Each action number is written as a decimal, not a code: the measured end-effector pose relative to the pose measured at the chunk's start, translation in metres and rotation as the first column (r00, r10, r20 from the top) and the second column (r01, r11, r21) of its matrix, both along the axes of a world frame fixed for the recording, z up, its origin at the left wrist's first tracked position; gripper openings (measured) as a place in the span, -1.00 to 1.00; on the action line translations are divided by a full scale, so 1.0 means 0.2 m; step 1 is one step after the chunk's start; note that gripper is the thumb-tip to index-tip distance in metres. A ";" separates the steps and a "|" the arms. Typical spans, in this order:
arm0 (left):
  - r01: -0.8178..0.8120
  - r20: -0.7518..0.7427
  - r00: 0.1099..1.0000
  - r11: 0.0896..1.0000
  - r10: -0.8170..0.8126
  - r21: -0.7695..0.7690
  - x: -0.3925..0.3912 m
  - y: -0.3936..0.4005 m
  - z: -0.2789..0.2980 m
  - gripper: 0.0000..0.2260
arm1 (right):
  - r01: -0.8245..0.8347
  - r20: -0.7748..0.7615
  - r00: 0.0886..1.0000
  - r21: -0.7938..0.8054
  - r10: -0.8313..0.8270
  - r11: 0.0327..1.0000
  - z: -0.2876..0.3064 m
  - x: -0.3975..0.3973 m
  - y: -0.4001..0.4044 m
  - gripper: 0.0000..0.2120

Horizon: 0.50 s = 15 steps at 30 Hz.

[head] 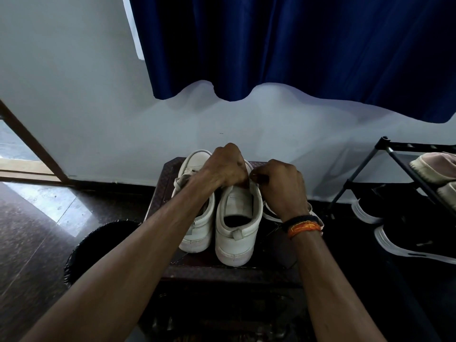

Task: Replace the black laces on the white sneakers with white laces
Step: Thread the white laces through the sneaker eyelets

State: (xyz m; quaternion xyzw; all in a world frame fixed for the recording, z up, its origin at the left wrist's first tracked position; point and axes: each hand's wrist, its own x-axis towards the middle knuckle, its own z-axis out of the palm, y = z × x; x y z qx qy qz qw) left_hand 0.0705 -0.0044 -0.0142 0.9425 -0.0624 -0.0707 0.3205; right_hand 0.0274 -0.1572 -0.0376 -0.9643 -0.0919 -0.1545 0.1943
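Head view: two white sneakers stand side by side, heels toward the camera, on a dark stool [170, 174] against a pale wall [86, 107]. No brand, label or writing can be read on either shoe; the heel tab of the right sneaker [238, 228] is blank, and the left sneaker [199, 218] shows only plain white leather. Both hands work over the front of the right sneaker. The left hand [225, 166] reaches across the left sneaker, fingers curled tight, pinching a white lace [248, 169] at the tongue. The right hand [278, 183] sits just beside it, fingers curled in as well, thumb tip touching the same lace; what its fingers close on is hidden by the knuckles. Another stretch of white lace lies on the stool by the right wrist, which wears a black band [299, 220] and orange thread [304, 229]. The hands hide the eyelets, so how far the lacing goes cannot be told.

A blue curtain [296, 45] hangs above. At right a black shoe rack [404, 166] holds a beige shoe [436, 166], with black shoes with white soles [407, 245] below it. A dark round basket [98, 243] stands left of the stool on a glossy stone floor [32, 230], beside a wooden door frame [29, 137]
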 end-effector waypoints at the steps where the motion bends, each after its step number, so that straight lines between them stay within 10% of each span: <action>1: -0.009 0.008 1.000 1.000 0.009 -0.002 0.00 0.00 0.00 -0.88 | -0.008 -0.004 1.000 0.069 0.009 0.998 -0.01 0.00 -0.01 -0.82; 15: 0.037 -0.016 0.999 0.990 -0.035 0.139 -0.01 -0.07 0.03 -0.92 | 0.048 -0.189 0.982 0.362 0.023 0.931 -0.01 0.00 -0.04 -0.78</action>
